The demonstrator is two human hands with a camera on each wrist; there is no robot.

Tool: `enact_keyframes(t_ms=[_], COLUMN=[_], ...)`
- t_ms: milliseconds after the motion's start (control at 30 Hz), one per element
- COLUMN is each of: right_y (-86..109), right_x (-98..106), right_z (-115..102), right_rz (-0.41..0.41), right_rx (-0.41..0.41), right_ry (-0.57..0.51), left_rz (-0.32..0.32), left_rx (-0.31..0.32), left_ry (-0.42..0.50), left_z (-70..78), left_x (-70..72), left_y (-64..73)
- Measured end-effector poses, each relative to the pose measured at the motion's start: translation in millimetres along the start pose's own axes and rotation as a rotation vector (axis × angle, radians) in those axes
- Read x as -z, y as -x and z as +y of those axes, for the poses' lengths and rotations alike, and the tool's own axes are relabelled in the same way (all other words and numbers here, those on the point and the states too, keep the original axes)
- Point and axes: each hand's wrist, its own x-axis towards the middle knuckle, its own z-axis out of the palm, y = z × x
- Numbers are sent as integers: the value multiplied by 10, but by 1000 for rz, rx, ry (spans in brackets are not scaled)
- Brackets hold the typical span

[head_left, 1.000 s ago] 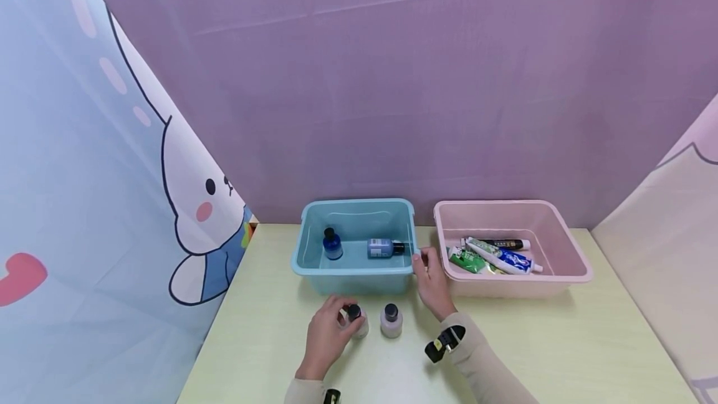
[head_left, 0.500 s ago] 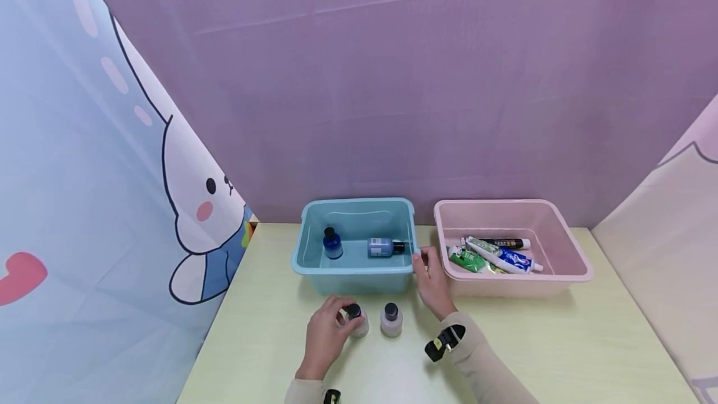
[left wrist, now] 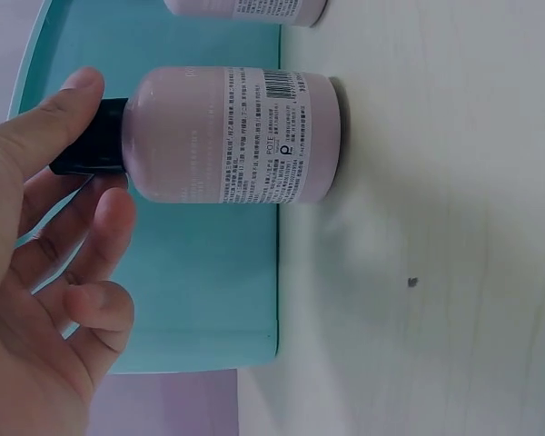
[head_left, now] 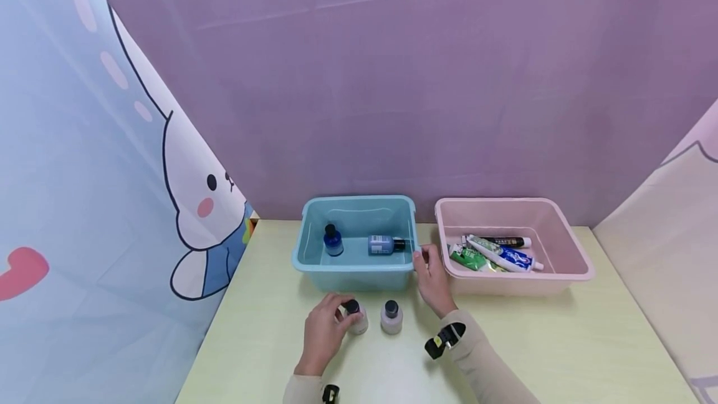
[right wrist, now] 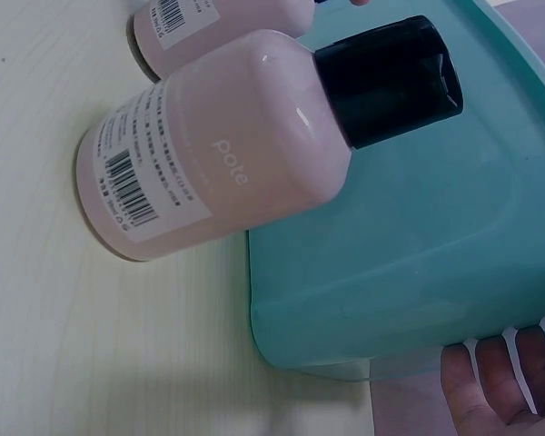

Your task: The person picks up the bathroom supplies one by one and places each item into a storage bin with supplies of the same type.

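The left hand point(head_left: 324, 333) pinches a pink bottle point(left wrist: 195, 136) by its cap point(left wrist: 107, 138). The right hand point(head_left: 435, 282) grips a blue bin point(head_left: 359, 280).

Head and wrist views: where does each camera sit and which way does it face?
Head: worn on the head, facing forward and down over the table, blue bin and pink bin; left-hand grip, right-hand grip and sleeves show.
Left wrist: on that wrist, facing the pinched bottle; left thumb and fingers show.
Right wrist: on that wrist, facing the other bottle; right fingers at the bin's edge and a fingertip up top show.
Shared: both wrist views show both bottles and the blue bin.
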Motion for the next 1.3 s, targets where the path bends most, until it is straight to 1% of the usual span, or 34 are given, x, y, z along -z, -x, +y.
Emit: enact_keyframes(t_ms=[200, 367, 633, 800, 900, 1000, 1133, 1200, 1233, 1300], right_y=[-12, -5, 30, 5, 11, 25, 22, 18, 24, 70], right_x=[7, 6, 13, 21, 23, 21, 16, 18, 25, 52], right_z=[2, -6, -60, -73, -84, -84, -54, -59, -92, -230], right_rz=[-9, -10, -37, -49, -44, -33, -28, -35, -42, -53], right_rx=[-8, -13, -67, -98, -92, -69, -49, -58, -67, -70], right_ry=[-2, -10, -15, -14, -14, -15, -18, -27, -31, -36], left_rz=[4, 19, 39, 66, 86, 95, 90, 85, 86, 91], left_rx=[4, -14, -39, -68, -85, -96, -94, -88, -89, -96], left_ry=[-1, -7, 57, 61, 51, 36, 17, 14, 13, 14], left_z=[8, 10, 25, 25, 31, 50, 91, 113, 122, 136], left_x=[41, 71, 148, 195, 215, 235, 271, 297, 311, 342], left_y=[-36, -57, -78, -111, -130, -146, -160, -168, -174, -186])
